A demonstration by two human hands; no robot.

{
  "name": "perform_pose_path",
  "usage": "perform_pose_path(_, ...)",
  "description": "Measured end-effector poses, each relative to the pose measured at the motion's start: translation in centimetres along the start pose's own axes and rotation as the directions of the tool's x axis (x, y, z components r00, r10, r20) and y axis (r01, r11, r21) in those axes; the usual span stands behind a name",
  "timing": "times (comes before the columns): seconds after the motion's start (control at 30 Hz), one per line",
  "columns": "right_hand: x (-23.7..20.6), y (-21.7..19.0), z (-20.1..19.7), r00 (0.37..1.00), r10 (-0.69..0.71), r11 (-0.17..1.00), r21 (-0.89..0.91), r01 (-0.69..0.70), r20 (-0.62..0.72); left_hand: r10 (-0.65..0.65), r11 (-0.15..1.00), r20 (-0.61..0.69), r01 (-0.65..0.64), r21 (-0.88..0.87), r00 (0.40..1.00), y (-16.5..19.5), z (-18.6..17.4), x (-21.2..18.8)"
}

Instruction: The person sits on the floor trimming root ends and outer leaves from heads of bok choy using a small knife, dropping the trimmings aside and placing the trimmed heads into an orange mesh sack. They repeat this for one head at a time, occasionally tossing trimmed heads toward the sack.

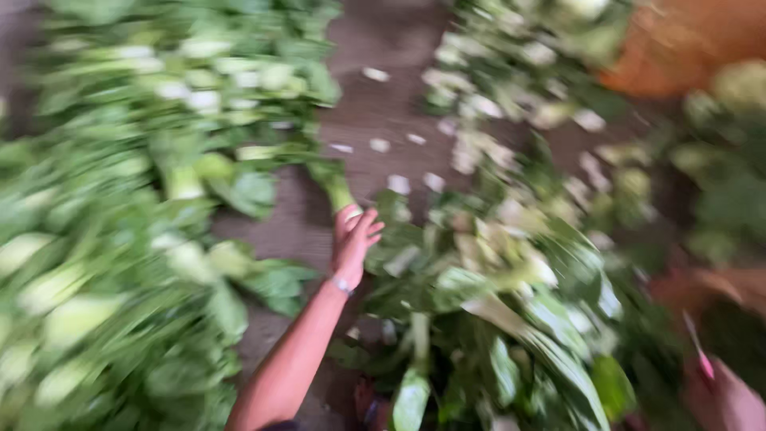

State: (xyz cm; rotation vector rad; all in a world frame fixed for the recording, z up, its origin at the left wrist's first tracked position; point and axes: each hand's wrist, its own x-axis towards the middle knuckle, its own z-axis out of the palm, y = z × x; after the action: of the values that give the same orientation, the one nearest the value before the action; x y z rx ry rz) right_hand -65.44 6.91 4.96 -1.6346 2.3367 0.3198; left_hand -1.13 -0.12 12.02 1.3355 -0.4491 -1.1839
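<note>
My left hand (353, 239) is stretched out ahead of me, its grip closed around the pale stem end of a leafy green stalk (335, 185) that lies on the dark floor (383, 104) between two heaps. The fingers curl over the base of the stalk; its leaves trail up and left toward the big pile. A thin band sits at my wrist.

My right hand (728, 399) shows only at the lower right corner, blurred, and seems clenched on a thin pink-handled tool (696, 343), most likely a small knife, though I cannot tell for sure.

To the left of my arm is a deep heap of greens (104, 263) with thick white stems. To the right lies a looser pile of leaves (511, 295), and pale cut bits (399, 183) are scattered over the floor beyond. An orange basket (678, 48) shows at the top right.

As I judge it, I am at the picking-up step: one stalk taken from the heap. The next move calls for drawing it back toward me, keeping hold near the base so the leaves do not tear, and bringing it within reach of the other hand.
</note>
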Motion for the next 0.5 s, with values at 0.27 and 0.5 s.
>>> perform_pose_path(0.27,-8.8,9.0,0.9,0.922,0.215,0.958,0.251,-0.136,-0.322,0.122,0.956,0.441,-0.225,0.19,0.889,-2.9,5.4,-9.4)
perform_pose_path(0.5,-9.7,6.0,-2.5,0.919,0.044,0.95,0.301,0.083,-0.392,0.073,0.947,0.546,-0.229,0.224,0.834,-3.7,7.6,-11.5)
